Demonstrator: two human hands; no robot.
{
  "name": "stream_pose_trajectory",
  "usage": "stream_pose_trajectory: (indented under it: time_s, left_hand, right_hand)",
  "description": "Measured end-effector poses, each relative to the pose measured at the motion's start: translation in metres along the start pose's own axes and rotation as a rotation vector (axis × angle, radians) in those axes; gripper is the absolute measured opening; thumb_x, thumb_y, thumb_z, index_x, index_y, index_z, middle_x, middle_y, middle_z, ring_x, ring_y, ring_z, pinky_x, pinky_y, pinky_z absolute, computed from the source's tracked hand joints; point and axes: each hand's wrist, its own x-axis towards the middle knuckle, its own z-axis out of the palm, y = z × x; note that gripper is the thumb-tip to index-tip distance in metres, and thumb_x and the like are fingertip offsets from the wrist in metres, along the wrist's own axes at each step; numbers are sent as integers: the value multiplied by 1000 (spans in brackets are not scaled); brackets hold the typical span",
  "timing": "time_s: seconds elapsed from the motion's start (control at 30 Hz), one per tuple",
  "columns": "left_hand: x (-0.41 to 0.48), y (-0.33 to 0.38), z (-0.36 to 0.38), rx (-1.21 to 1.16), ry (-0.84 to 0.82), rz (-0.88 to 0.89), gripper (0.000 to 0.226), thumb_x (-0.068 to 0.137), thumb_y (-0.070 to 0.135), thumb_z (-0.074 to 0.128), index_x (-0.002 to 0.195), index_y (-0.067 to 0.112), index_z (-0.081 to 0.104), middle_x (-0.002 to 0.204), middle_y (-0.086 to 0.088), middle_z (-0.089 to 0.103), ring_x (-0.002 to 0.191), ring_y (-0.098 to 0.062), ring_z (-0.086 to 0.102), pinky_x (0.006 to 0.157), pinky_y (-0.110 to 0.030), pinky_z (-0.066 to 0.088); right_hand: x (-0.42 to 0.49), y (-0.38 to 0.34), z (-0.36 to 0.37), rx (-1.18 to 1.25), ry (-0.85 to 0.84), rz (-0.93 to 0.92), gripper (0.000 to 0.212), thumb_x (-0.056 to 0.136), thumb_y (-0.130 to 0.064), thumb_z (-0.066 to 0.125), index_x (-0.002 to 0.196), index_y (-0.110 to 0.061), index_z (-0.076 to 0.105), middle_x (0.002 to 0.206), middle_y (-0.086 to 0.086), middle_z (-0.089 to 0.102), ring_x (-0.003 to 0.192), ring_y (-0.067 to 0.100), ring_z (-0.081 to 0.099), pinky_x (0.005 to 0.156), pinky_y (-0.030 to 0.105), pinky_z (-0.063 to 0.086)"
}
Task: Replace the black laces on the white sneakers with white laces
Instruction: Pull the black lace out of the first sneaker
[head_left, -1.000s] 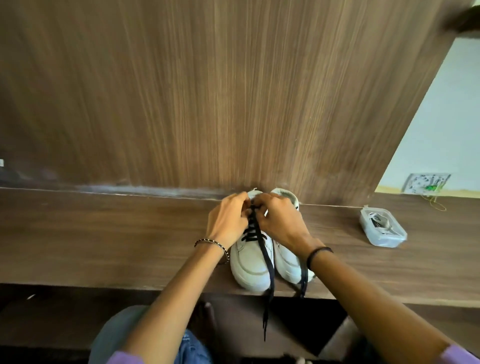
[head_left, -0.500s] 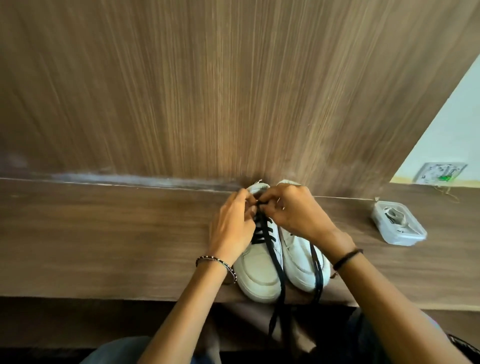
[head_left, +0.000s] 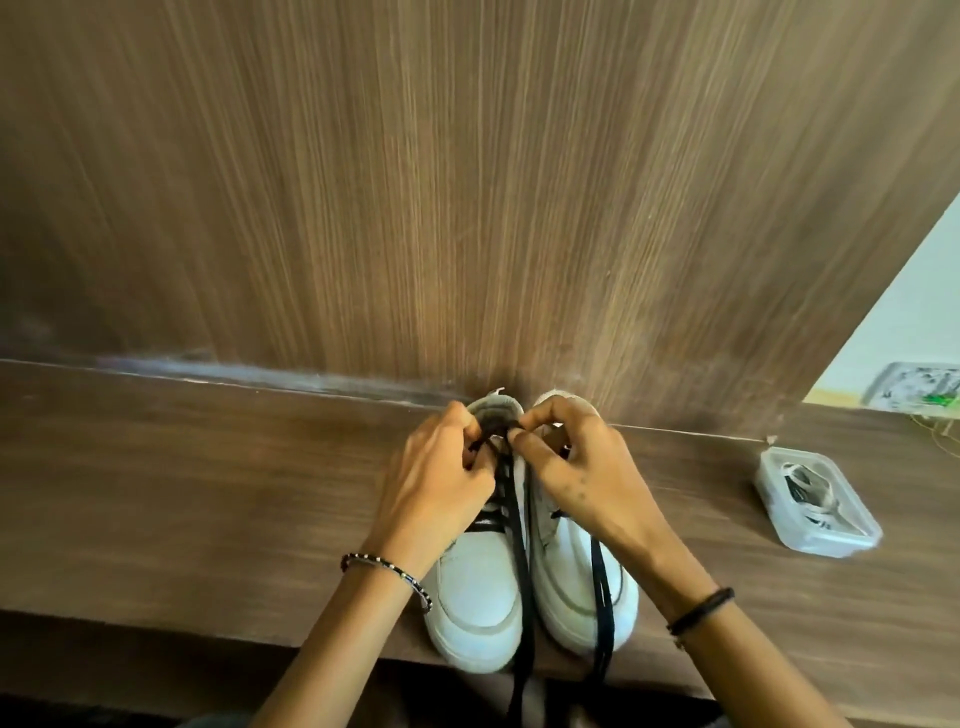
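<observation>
**Black lace pinched at collar end of left sneaker, unlacing barely begun**

A pair of white chunky-soled sneakers (head_left: 524, 597) is set on the brown wood-grain bench (head_left: 208, 493). The toes point at the person and the heels are butted against the upright wood-grain back panel (head_left: 415, 182). The long axis of each shoe runs straight away from the person.

Both hands are placed at the far, collar end of the left sneaker (head_left: 478, 597). The left hand (head_left: 441, 478) is curled on the flat black lace (head_left: 522, 571) at the left top eyelet. The right hand (head_left: 576, 467) is pinched on the same lace from the other side. A short stretch is held taut between them.

The loose tail is run down between the shoes and dropped over the bench edge. Lower crossings are seen threaded, so removal is judged as barely begun. The pull is judged to go up and back toward the person, along the shoe axis.

The right sneaker (head_left: 576, 587) is largely covered by the right hand. Its second black lace (head_left: 600, 587) is hung loose off the toe.

A clear lidded plastic box (head_left: 831, 545) is set well apart to the right, nearer the right hand. Pale and dark strands (head_left: 810, 488) are seen inside, but white laces cannot be confirmed. Fingertips and eyelets are hidden, and the lace tails are cut off at the frame bottom.
</observation>
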Motion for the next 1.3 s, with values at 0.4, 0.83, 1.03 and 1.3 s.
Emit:
stream_pose_trajectory:
  time_s: [0.4,0.83,1.03,1.3]
  left_hand:
    - [1,-7,-12,-208,74,-58,10,91,27,68,89,36,70,97,10,64,71,-13,61,71,-44,58]
    - [0,17,-39,-973,98,-211,23,96,24,66,78,10,65,69,1,62,47,-8,46,42,-22,42]
    - [4,7,-51,-1101,392,-356,24,100,25,58,78,19,64,64,7,64,48,-6,46,46,-21,40]
    - [7,-3,-52,-1123,521,-460,27,101,27,45,82,22,64,66,9,71,69,-9,61,72,-29,43]
  right_hand:
    - [1,-4,12,117,121,6,8,99,-23,65,95,-18,69,77,-4,73,63,7,62,57,16,48]
    - [7,-12,-5,634,174,202,37,104,-35,50,93,-8,72,78,5,68,62,10,49,52,24,29]
    - [8,-12,-15,840,357,231,42,106,-40,43,80,-15,66,72,3,66,66,12,60,59,23,43]
    - [10,-10,-19,1107,385,279,46,106,-46,42,87,-11,63,76,6,67,67,18,62,77,31,49]
